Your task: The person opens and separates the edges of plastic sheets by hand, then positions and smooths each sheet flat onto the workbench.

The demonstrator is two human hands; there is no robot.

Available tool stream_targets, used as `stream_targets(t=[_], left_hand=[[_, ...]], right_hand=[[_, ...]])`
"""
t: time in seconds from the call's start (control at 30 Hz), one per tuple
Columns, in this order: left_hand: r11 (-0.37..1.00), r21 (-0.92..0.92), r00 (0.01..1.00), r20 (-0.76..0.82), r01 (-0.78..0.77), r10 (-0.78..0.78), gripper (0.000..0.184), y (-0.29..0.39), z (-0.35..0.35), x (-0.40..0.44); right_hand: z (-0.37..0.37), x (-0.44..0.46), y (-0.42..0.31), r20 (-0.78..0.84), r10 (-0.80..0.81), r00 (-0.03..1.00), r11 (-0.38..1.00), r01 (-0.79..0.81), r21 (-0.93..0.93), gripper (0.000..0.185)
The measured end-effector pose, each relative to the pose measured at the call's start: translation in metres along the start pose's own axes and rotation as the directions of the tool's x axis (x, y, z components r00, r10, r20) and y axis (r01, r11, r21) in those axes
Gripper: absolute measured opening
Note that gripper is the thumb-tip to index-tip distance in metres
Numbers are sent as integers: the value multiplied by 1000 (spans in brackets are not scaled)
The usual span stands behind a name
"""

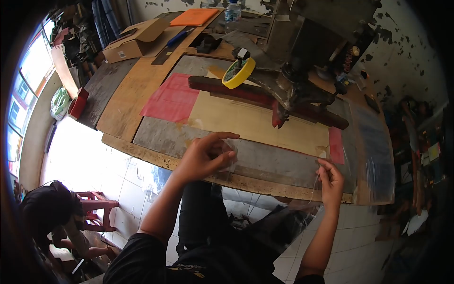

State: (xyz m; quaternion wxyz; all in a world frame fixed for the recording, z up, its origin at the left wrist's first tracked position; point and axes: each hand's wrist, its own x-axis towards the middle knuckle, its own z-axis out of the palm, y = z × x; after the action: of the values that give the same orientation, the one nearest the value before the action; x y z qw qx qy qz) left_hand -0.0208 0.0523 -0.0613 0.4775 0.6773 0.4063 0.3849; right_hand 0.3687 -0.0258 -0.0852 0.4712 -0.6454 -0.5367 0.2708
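Note:
Over the near edge of the worktable [156, 137], my left hand [204, 155] has its index finger stretched out and its other fingers curled by the thumb, with a clear plastic sheet [309, 208] at the fingertips. On the right, my right hand [330, 182] pinches the sheet's other side. The see-through sheet hangs down toward my lap, and most of its outline is hard to make out. Beyond my hands, a cream panel [255, 125] with a pink patch [172, 97] at its left lies under a long dark press bar [227, 90].
The press's metal column [295, 66] rises behind the bar. A yellow tape roll [239, 73] hangs beside it. Farther back are a cardboard box [139, 40], an orange folder [194, 17] and a water bottle [232, 12]. Another person [52, 213] bends near a red stool [97, 208].

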Motion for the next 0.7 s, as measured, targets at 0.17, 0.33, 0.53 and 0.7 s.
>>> stream_targets(t=[0.17,0.33,0.53,0.7], left_hand=[[992,-128,1000,-7,-17,16,40,-4,1,0],[992,-124,1000,-14,-14,13,40,-4,0,0],[998,-68,999,-32,8,-11,38,-2,0,0],[999,-47,999,-40,-24,22,39,-4,-1,0]], right_hand=[[0,-1,-2,3,0,1000,1000,0,-9,25],[-1,0,1,22,-15,1000,999,14,42,24],[0,-1,-4,20,-57,998,998,56,33,24],[0,-1,-3,31,-85,996,996,84,15,23]])
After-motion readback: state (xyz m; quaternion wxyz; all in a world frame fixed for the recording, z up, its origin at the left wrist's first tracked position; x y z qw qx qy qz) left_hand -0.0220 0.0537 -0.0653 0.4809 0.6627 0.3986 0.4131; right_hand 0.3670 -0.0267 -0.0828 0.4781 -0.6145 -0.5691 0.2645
